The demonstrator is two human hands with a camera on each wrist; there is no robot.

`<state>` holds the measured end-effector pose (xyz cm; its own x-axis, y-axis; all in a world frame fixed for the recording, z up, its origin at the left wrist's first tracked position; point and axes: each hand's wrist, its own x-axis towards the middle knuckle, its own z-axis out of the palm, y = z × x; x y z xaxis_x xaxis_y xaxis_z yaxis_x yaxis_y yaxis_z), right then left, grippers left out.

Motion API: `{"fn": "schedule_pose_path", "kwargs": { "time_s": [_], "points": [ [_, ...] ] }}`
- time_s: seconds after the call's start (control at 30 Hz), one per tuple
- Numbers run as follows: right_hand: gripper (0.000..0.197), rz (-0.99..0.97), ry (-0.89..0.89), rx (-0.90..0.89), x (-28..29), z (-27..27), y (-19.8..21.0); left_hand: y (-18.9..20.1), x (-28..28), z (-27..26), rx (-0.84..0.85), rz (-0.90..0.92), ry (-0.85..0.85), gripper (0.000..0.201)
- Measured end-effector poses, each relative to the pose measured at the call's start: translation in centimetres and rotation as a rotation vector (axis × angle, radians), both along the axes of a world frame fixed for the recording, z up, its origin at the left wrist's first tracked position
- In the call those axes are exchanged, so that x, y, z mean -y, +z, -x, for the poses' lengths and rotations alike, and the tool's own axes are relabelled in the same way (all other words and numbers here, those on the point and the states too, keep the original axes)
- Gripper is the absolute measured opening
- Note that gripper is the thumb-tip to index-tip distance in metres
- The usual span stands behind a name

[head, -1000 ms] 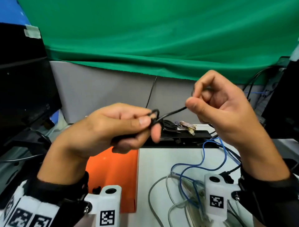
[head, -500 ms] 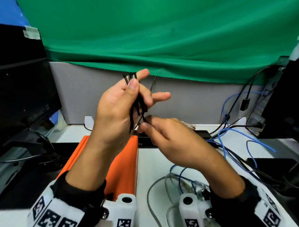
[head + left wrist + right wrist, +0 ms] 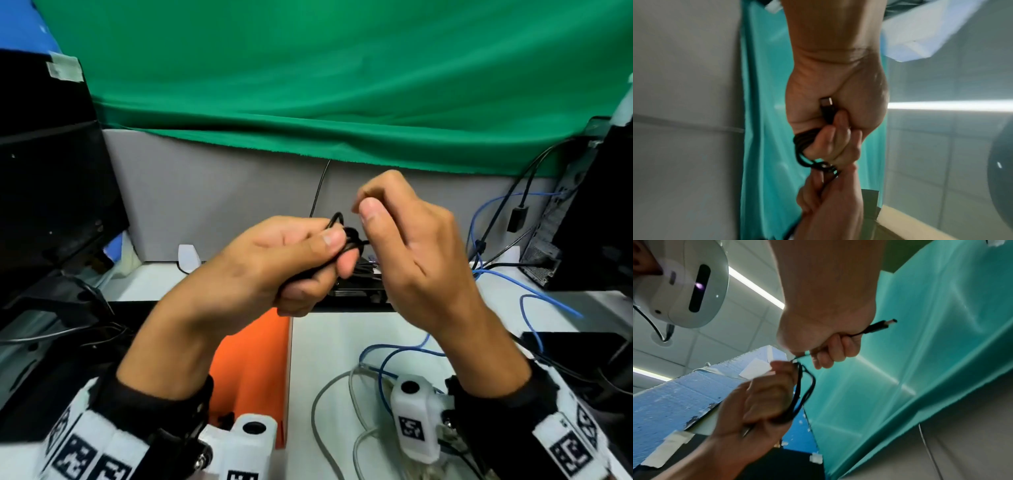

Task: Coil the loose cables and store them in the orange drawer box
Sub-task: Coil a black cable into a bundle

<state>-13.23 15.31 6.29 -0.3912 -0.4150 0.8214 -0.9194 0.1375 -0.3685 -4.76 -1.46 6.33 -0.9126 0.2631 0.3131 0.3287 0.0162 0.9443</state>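
Note:
A thin black cable [image 3: 346,233] is gathered into a small coil in my left hand [image 3: 339,251], whose thumb and fingers curl round it above the orange drawer box [image 3: 253,359]. In the left wrist view the coil [image 3: 803,146] bulges from the fist and a USB plug [image 3: 826,105] lies against the palm. Just right of the coil, my right hand [image 3: 364,209] pinches the cable's free end. Its barrel plug [image 3: 879,326] sticks out behind the curled fingers in the right wrist view, where the coil [image 3: 801,394] hangs from the left hand [image 3: 760,399].
Loose blue cable [image 3: 387,359] and grey cable [image 3: 325,404] lie on the white desk [image 3: 335,349] at the front right. A black flat device [image 3: 356,291] lies behind the hands. Dark monitors stand at both sides. More cables run to the right rear.
The left hand has come down from upright to level with the coil. The right hand has risen from below it to beside the coil, carrying the free end.

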Motion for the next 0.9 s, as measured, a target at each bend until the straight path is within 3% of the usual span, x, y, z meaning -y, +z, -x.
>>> {"fn": "schedule_pose_path", "kwargs": {
  "time_s": [0.1,0.23,0.33,0.43,0.53,0.67,0.77,0.9],
  "points": [
    [0.046,0.020,0.088,0.106,1.2,-0.7,-0.7,-0.3,-0.4,0.6,0.041,-0.312,-0.155,0.027],
    [0.046,0.027,0.162,0.293,2.0,-1.2,-1.0,-1.0,-0.5,1.6,0.127,-0.675,-0.431,0.023],
    [0.046,0.018,0.172,0.399,2.1,-1.2,-0.7,-1.1,-0.5,2.0,0.146,-0.740,-0.405,0.027],
    [0.038,0.128,0.179,0.444,2.3,-0.9,-0.7,-0.6,-1.4,1.9,0.067,-0.578,-0.048,0.030],
    [0.039,0.181,0.131,0.455,2.4,-0.6,-0.6,-0.6,-2.7,2.2,-0.126,-0.307,0.304,0.032],
    [0.038,0.182,0.050,0.361,1.8,-0.7,-0.3,-1.1,-3.0,2.4,-0.366,0.041,0.566,0.031],
    [0.044,0.228,0.217,0.523,1.8,-0.8,-0.1,-1.2,-3.1,2.2,-0.425,0.229,0.662,0.024],
    [0.040,0.299,0.543,0.863,2.8,-1.3,-0.5,-1.3,-3.4,2.3,-0.450,0.264,0.880,0.024]
  ]
}}
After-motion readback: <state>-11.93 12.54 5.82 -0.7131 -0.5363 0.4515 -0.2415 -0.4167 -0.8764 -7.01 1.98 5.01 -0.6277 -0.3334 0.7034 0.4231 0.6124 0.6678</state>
